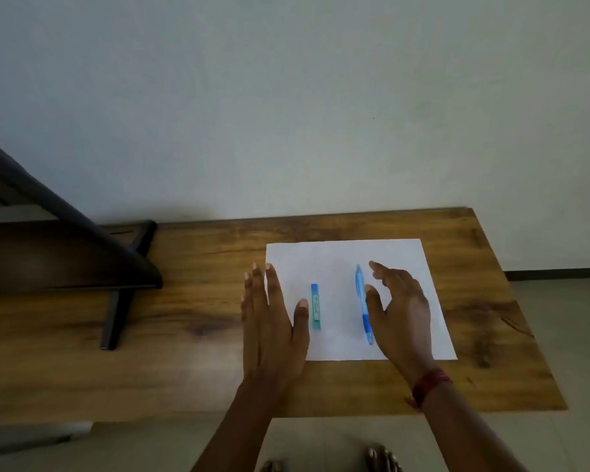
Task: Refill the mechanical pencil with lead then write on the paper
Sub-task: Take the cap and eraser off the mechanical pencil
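On the table [201,301] lies a white paper [341,267], near the right end. Blue pencil [363,303] lies on paper, roughly lengthwise away from the person, tip toward the near edge. Lead case [315,306], small and teal-blue, lies parallel to its left, apart from it. Left hand [269,321] flat, palm down, fingers straight and together, over the paper's left edge; thumb splayed out toward lead case, just beside it, contact unclear. Right hand [401,311] over paper right of pencil, fingers loose and slightly bent, thumb next to pencil barrel, holding nothing; touch cannot be told. Hands apart, both forearms reach in from below. Red thread band [430,386] on right wrist. Dark stand [116,287] at table's left.
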